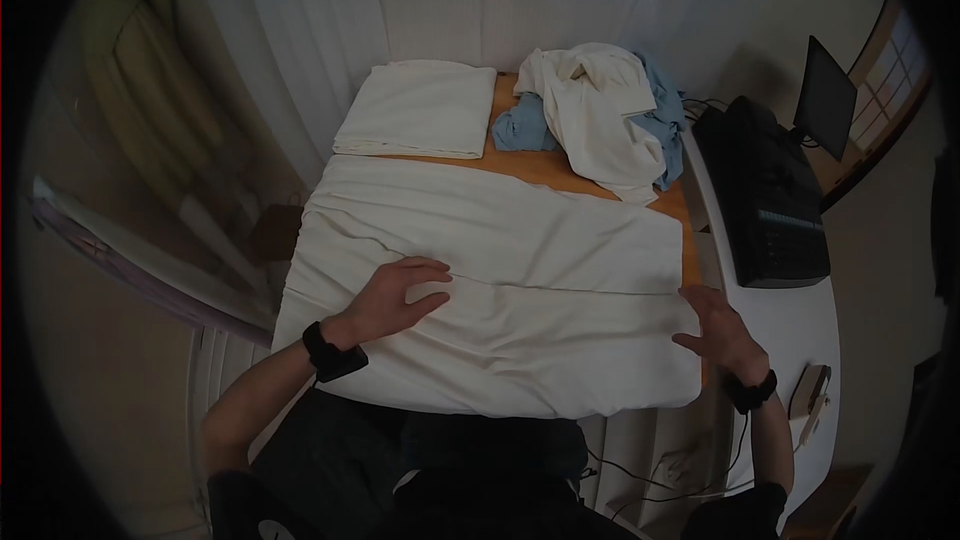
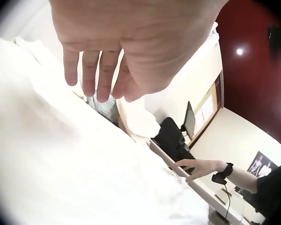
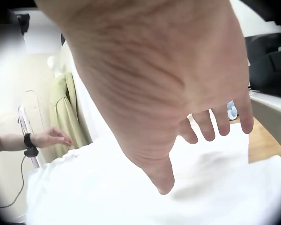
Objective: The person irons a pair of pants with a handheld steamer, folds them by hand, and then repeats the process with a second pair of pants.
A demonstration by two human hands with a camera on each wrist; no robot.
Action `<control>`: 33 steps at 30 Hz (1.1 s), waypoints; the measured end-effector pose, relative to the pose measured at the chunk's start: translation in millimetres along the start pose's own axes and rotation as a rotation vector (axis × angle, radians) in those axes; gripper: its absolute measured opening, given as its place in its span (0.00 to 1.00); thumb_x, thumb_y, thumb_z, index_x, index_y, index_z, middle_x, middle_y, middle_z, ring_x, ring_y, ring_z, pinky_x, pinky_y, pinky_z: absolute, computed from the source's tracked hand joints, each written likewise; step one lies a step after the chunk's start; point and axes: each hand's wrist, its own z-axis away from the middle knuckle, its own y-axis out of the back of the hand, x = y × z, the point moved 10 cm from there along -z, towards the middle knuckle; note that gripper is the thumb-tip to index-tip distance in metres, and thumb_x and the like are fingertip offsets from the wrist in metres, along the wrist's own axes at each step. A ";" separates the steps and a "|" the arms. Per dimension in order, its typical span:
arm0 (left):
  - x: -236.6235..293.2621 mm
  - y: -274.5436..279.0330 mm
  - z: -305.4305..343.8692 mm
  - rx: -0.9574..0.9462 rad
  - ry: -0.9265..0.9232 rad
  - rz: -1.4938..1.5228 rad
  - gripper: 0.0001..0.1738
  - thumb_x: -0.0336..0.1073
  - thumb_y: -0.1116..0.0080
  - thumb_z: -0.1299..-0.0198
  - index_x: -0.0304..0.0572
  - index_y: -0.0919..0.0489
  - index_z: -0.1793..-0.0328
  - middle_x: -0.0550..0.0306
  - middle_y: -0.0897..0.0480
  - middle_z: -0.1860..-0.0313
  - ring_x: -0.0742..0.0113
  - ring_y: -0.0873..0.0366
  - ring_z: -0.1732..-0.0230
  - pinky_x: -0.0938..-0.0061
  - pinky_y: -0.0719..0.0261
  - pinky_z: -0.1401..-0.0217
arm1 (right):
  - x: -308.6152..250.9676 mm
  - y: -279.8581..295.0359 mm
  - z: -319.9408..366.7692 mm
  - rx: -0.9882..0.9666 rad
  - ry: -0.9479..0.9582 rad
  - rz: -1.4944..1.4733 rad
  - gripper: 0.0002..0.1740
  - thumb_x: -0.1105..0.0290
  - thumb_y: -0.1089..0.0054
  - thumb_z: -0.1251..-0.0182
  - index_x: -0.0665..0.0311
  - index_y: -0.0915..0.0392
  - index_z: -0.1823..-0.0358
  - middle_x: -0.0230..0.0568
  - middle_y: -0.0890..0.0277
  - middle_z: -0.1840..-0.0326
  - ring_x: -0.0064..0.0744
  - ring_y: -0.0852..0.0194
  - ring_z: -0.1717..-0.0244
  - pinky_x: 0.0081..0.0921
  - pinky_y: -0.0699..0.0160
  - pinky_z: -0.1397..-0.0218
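Observation:
A white cloth [image 1: 500, 330] lies spread over the wooden table, wrinkled, with a fold edge running across its middle toward the right side. My left hand [image 1: 390, 298] is over the cloth left of centre, fingers extended and thumb apart, holding nothing. At the cloth's right edge is my right hand [image 1: 722, 335], fingers loosely spread and nothing gripped. In the left wrist view the left hand [image 2: 136, 47] hangs above the cloth [image 2: 61, 154]. The right wrist view shows the right hand [image 3: 164, 89] with fingers apart over the cloth [image 3: 107, 183]. Whether either hand touches it, I cannot tell.
A folded white cloth [image 1: 420, 110] lies at the table's back left. Crumpled white cloth [image 1: 590, 110] and blue cloth [image 1: 525, 128] are heaped at the back right. Beyond the right edge stand a black keyboard [image 1: 790, 240], a monitor [image 1: 828, 98] and a white desk [image 1: 780, 325].

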 end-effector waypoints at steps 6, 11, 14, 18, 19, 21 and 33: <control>-133.6 129.6 9.3 0.484 0.275 -0.222 0.09 0.31 0.41 0.35 0.38 0.14 0.52 0.45 0.12 0.55 0.46 0.16 0.51 0.62 0.19 0.46 | 33.7 -33.4 -170.1 0.109 0.044 0.182 0.35 0.67 0.29 0.39 0.63 0.32 0.31 0.52 0.35 0.26 0.54 0.34 0.28 0.42 0.26 0.28; -267.9 175.3 33.4 0.382 0.586 -0.473 0.17 0.33 0.48 0.32 0.40 0.18 0.41 0.40 0.14 0.51 0.41 0.17 0.47 0.58 0.20 0.41 | 64.4 -37.9 -224.4 0.177 0.002 0.230 0.23 0.74 0.37 0.38 0.65 0.26 0.40 0.54 0.26 0.35 0.54 0.24 0.37 0.43 0.18 0.39; -332.8 179.4 30.0 0.266 0.690 -0.444 0.23 0.34 0.50 0.33 0.42 0.24 0.32 0.38 0.17 0.43 0.40 0.20 0.40 0.57 0.23 0.36 | 74.7 -42.3 -222.7 0.121 -0.049 0.260 0.17 0.76 0.39 0.37 0.64 0.23 0.46 0.52 0.17 0.50 0.51 0.15 0.50 0.43 0.15 0.51; -366.1 157.3 -6.5 0.179 0.619 -0.346 0.34 0.36 0.46 0.38 0.43 0.31 0.23 0.41 0.26 0.28 0.44 0.31 0.27 0.60 0.32 0.24 | 95.1 -20.2 -205.3 0.253 -0.034 0.471 0.11 0.76 0.39 0.36 0.62 0.22 0.52 0.47 0.16 0.64 0.45 0.14 0.61 0.41 0.15 0.60; -359.5 154.2 -12.5 0.161 0.630 -0.334 0.34 0.36 0.46 0.38 0.43 0.31 0.23 0.41 0.26 0.28 0.44 0.31 0.27 0.60 0.32 0.24 | 95.6 1.4 -200.2 0.294 -0.061 0.503 0.09 0.76 0.38 0.35 0.63 0.23 0.54 0.47 0.17 0.65 0.43 0.14 0.62 0.40 0.15 0.61; -334.2 154.8 -27.1 0.120 0.686 -0.267 0.41 0.41 0.38 0.43 0.43 0.34 0.22 0.42 0.31 0.24 0.45 0.36 0.23 0.60 0.37 0.20 | 68.9 71.4 -178.7 0.616 -0.027 0.500 0.07 0.76 0.40 0.34 0.62 0.25 0.57 0.47 0.19 0.67 0.45 0.15 0.66 0.38 0.16 0.64; -275.8 158.4 -67.2 0.139 0.604 -0.569 0.20 0.48 0.30 0.52 0.51 0.13 0.53 0.47 0.14 0.48 0.47 0.17 0.45 0.56 0.19 0.41 | 174.0 132.1 -123.6 0.700 -0.182 0.734 0.08 0.73 0.45 0.30 0.63 0.26 0.51 0.49 0.19 0.69 0.54 0.17 0.64 0.49 0.19 0.65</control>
